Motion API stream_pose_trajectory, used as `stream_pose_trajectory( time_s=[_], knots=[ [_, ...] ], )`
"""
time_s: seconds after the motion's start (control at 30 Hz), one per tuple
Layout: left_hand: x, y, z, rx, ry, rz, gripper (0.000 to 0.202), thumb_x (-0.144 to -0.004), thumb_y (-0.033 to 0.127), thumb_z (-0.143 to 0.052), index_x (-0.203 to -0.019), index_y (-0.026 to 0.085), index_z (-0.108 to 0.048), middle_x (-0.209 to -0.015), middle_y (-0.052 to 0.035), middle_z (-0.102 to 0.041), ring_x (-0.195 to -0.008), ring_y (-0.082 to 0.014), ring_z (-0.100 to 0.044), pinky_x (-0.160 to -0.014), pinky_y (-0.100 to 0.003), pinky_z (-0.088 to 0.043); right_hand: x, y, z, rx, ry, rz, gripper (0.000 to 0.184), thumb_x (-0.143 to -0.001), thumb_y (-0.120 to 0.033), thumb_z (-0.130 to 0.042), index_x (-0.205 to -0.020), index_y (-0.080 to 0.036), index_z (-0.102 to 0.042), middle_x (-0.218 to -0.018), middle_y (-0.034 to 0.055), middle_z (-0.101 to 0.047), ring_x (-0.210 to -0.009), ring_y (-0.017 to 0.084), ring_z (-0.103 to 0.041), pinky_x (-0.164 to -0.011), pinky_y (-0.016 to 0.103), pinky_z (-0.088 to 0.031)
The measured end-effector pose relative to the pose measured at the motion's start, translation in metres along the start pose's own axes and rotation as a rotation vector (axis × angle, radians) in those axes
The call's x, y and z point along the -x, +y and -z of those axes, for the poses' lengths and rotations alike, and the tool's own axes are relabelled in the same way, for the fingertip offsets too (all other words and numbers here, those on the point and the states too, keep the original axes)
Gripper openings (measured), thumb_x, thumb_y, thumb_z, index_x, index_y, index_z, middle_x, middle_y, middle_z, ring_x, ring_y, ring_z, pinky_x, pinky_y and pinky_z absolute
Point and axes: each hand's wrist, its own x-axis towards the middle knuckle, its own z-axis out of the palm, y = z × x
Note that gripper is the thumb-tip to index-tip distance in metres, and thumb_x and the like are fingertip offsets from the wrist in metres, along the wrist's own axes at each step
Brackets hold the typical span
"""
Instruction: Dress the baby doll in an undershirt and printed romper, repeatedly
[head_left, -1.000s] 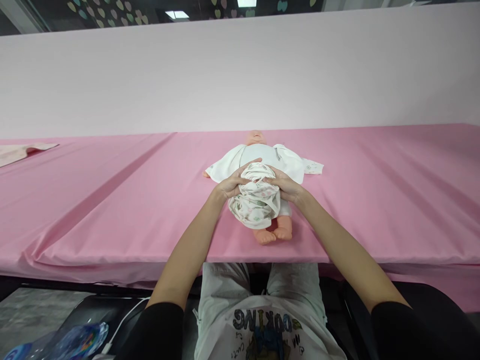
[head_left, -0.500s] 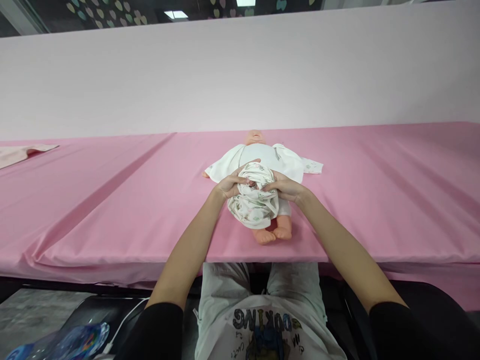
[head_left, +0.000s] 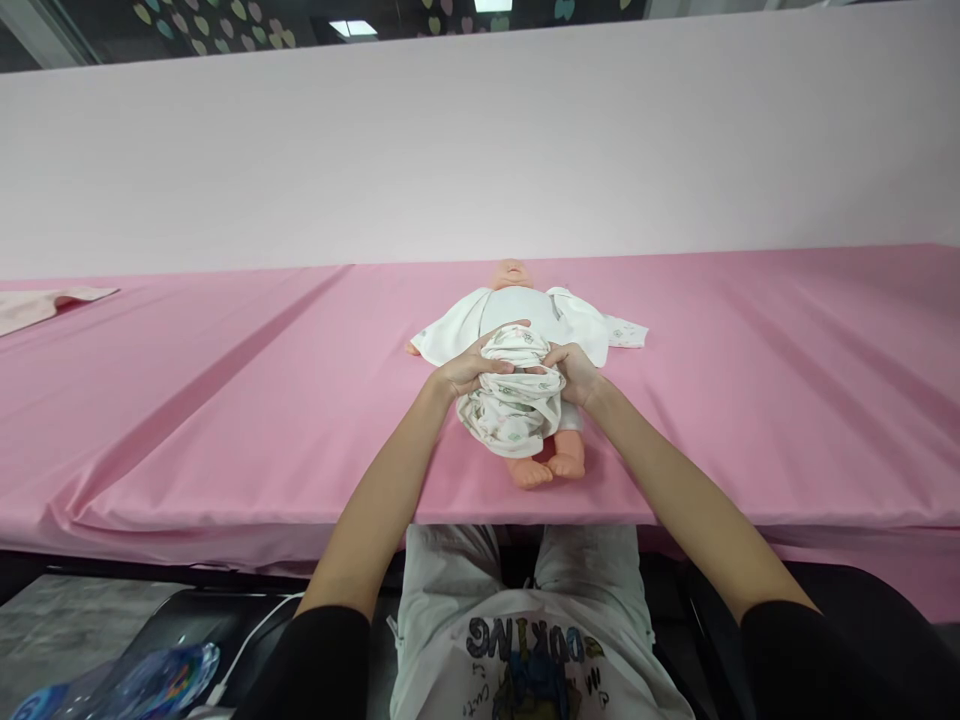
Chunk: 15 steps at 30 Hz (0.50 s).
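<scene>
A baby doll lies on its back with its feet toward me, a white garment spread under and around its upper body. Over its belly and legs I hold a bunched white baby garment with a small print; its exact kind does not show. My left hand grips the gathered cloth from the left, fingers stretched behind it and thumb in front. On the right side, my right hand pinches the cloth's edge, some fingers tucked into the folds. The doll's thighs are partly hidden behind the bundle.
A pink sheet with creases covers the table. At the far left lies a pale pink cloth. A white panel rises behind the table. Lower left, a plastic bottle and a white cable rest on a black seat.
My right hand has turned and shifted slightly, its fingers now curled at the garment's right edge. The gap in the folds has narrowed. The doll lies as before.
</scene>
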Motion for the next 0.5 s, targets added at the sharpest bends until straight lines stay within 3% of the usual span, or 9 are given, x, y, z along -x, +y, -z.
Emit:
stream_pose_trajectory(
  time_s=[0.13,0.23,0.37,0.5],
  knots=[
    [0.000,0.002,-0.006,-0.024,0.002,-0.002,0.090,-0.055,0.011,-0.079,-0.135,0.025,-0.040,-0.112,-0.0109,-0.065,-0.097,-0.0249,-0.065,-0.084,-0.032,-0.052,0.004,-0.002,-0.001,-0.007,0.003,-0.027,0.027,-0.052,-0.015,-0.054,-0.079,-0.015,-0.058,-0.039,-0.0064,-0.041,-0.034,0.010,-0.035,-0.043,0.026,-0.043],
    [-0.001,0.004,-0.009,-0.039,0.004,-0.018,0.086,-0.056,0.011,-0.078,-0.134,0.024,-0.043,-0.114,-0.0114,-0.064,-0.100,-0.0244,-0.063,-0.083,-0.030,-0.052,0.007,-0.002,-0.001,0.095,0.012,0.002,0.028,-0.056,-0.013,-0.064,-0.083,-0.015,-0.059,-0.049,-0.0038,-0.053,-0.044,0.012,-0.048,-0.050,0.026,-0.047],
    [0.000,0.009,-0.011,-0.080,0.000,0.014,0.084,-0.060,0.010,-0.076,-0.134,0.026,-0.042,-0.117,-0.0108,-0.062,-0.101,-0.0229,-0.062,-0.084,-0.031,-0.051,0.011,-0.003,0.002,0.247,-0.069,0.065,0.046,-0.053,-0.009,-0.075,-0.096,-0.016,-0.059,-0.081,0.0022,-0.067,-0.074,0.018,-0.062,-0.070,0.029,-0.051],
    [0.001,0.011,-0.010,-0.080,-0.002,0.045,0.084,-0.062,0.011,-0.074,-0.137,0.027,-0.039,-0.112,-0.0106,-0.065,-0.091,-0.0207,-0.065,-0.084,-0.032,-0.050,0.014,-0.006,0.005,0.279,-0.123,0.078,0.043,-0.052,-0.007,-0.077,-0.091,-0.014,-0.059,-0.077,0.0003,-0.065,-0.069,0.013,-0.060,-0.065,0.023,-0.050]
  ],
)
